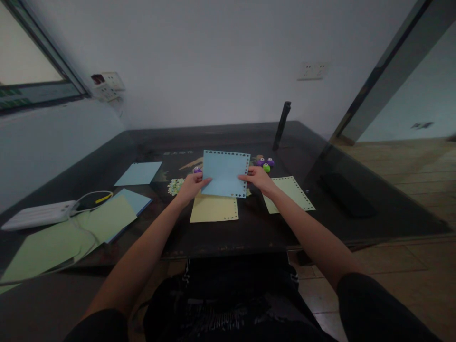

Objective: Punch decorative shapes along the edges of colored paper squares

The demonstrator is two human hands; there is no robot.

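Between my two hands is a sheet of blue paper [225, 173], raised over the table, with small shapes punched along its top, right edge and bottom right corner. My left hand [192, 186] pinches its left edge, thumb in front. On the opposite edge, my right hand [257, 178] grips it the same way. Partly covered below it lies a yellow sheet [213, 209] with holes along its right side. A pale green punched sheet [294, 192] rests under my right forearm. Purple and green craft punches [265, 164] stand beyond my right hand; another purple punch [197, 169] shows behind my left.
On the dark table [249, 237] a blue sheet [139, 173] lies left, near stacked green paper [71, 232], a white power strip [42, 213] and a cable. Pale paper cut-outs [175, 186] sit by my left hand. A black upright stick [282, 124] stands at the back; a dark flat object [345, 194] lies right.
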